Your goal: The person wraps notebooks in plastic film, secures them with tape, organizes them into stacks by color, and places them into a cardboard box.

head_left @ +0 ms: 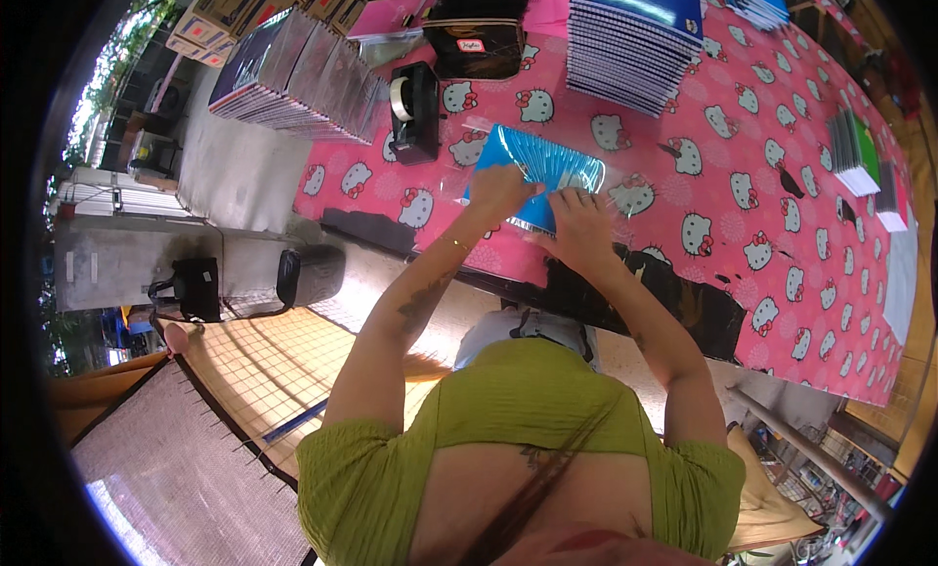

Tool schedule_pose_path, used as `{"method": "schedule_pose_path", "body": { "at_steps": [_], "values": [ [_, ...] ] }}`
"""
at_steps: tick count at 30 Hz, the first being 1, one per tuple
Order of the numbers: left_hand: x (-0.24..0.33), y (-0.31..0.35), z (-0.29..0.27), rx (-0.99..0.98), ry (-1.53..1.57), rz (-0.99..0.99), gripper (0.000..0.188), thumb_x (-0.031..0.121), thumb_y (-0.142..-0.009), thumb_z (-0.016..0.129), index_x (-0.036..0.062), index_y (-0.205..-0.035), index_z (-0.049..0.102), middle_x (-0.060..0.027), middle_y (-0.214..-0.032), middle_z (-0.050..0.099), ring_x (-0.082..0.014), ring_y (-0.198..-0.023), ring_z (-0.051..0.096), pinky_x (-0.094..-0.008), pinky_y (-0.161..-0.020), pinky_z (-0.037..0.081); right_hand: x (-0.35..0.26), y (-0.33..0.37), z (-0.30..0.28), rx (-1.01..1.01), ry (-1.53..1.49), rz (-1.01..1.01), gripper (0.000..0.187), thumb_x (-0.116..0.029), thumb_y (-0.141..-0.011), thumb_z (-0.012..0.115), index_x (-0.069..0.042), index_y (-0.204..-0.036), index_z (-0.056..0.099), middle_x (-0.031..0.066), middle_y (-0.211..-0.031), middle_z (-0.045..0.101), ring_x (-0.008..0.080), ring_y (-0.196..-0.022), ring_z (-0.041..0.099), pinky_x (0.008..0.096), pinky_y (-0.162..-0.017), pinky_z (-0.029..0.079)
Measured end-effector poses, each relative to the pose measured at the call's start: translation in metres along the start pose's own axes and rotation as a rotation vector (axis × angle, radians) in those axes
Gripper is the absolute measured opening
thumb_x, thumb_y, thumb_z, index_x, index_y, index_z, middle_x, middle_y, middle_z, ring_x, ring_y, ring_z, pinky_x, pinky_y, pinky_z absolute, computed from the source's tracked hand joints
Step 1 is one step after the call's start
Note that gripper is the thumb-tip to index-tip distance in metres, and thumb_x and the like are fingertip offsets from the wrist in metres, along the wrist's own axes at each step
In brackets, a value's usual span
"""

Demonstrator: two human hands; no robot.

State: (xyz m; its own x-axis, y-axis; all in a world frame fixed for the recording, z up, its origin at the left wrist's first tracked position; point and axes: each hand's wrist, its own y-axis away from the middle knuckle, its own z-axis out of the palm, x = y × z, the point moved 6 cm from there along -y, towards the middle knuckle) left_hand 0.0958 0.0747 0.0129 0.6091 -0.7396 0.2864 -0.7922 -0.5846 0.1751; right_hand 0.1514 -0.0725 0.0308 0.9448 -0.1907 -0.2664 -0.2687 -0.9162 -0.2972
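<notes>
On the table, close to its near edge, lies a thin blue notebook (505, 148) with clear plastic film (619, 196) around it, sticking out past its right side. My left hand (500, 190) is closed over the notebook's left part, its thumb pointing right. Over the lower right part, my right hand (583, 224) has its fingers bent onto the plastic and its thumb by the near edge. Both hands grip the wrapped notebook, though some fingertips are hidden. Just beyond my left hand stands a black tape dispenser (414, 116) with a roll of tape.
A tall stack of blue spiral notebooks (635, 53) stands at the back, and a row of wrapped notebooks (298, 77) at the back left. A dark box (476, 38) sits between them. Cardboard boxes (234, 14) lie behind. Green notebooks (855, 153) lie far right on the pink patterned tablecloth (718, 175).
</notes>
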Motion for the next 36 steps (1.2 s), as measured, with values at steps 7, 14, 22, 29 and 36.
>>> {"method": "schedule_pose_path", "body": {
  "at_steps": [7, 14, 22, 29, 36],
  "values": [
    [0.008, 0.034, -0.004, 0.149, -0.059, 0.063, 0.033, 0.039, -0.086, 0.069, 0.0067, -0.091, 0.067, -0.0137, -0.077, 0.067, -0.0328, -0.078, 0.066, -0.0498, -0.078, 0.048, 0.025, -0.016, 0.005, -0.15, -0.023, 0.122, 0.047, -0.049, -0.088, 0.061, -0.021, -0.126, 0.064, 0.0104, -0.119, 0.058, 0.0319, -0.113, 0.053, 0.0519, -0.092, 0.039],
    [0.036, 0.09, 0.013, 0.603, 0.033, 0.618, 0.039, 0.022, -0.078, 0.075, 0.0123, -0.113, 0.061, -0.0093, -0.109, 0.058, -0.0286, -0.104, 0.055, -0.0469, -0.093, 0.04, 0.129, -0.082, 0.055, -0.525, -0.644, 0.318, 0.045, -0.041, -0.094, 0.061, -0.016, -0.13, 0.063, 0.0116, -0.124, 0.064, 0.0284, -0.116, 0.059, 0.0386, -0.102, 0.042],
    [0.011, 0.124, 0.024, 0.504, -0.095, 0.722, 0.049, 0.019, -0.079, 0.074, 0.0122, -0.125, 0.058, -0.0113, -0.112, 0.058, -0.0307, -0.107, 0.055, -0.0479, -0.103, 0.038, 0.128, -0.051, 0.033, -0.616, -0.797, 0.216, 0.049, -0.037, -0.096, 0.059, -0.008, -0.136, 0.057, 0.0105, -0.129, 0.062, 0.0209, -0.119, 0.056, 0.0326, -0.099, 0.044],
    [-0.036, 0.089, -0.035, 0.312, 0.733, 0.516, 0.056, 0.005, -0.086, 0.065, 0.0055, -0.14, 0.046, -0.0126, -0.14, 0.047, -0.0279, -0.124, 0.051, -0.0448, -0.104, 0.04, 0.126, -0.036, -0.051, -0.514, -1.288, 0.462, 0.053, -0.032, -0.092, 0.056, -0.015, -0.142, 0.051, 0.0105, -0.129, 0.056, 0.0172, -0.101, 0.058, 0.0308, -0.088, 0.048],
    [-0.022, 0.043, -0.049, 0.183, 1.13, 0.432, 0.087, 0.0, -0.078, 0.072, 0.0027, -0.15, 0.024, -0.0126, -0.136, 0.049, -0.0223, -0.126, 0.047, -0.0363, -0.104, 0.041, 0.083, -0.04, -0.057, -0.13, -0.878, 0.098, 0.102, -0.027, -0.073, 0.086, -0.004, -0.149, 0.022, 0.0119, -0.137, 0.048, 0.025, -0.124, 0.051, 0.0363, -0.103, 0.043]
  ]
}}
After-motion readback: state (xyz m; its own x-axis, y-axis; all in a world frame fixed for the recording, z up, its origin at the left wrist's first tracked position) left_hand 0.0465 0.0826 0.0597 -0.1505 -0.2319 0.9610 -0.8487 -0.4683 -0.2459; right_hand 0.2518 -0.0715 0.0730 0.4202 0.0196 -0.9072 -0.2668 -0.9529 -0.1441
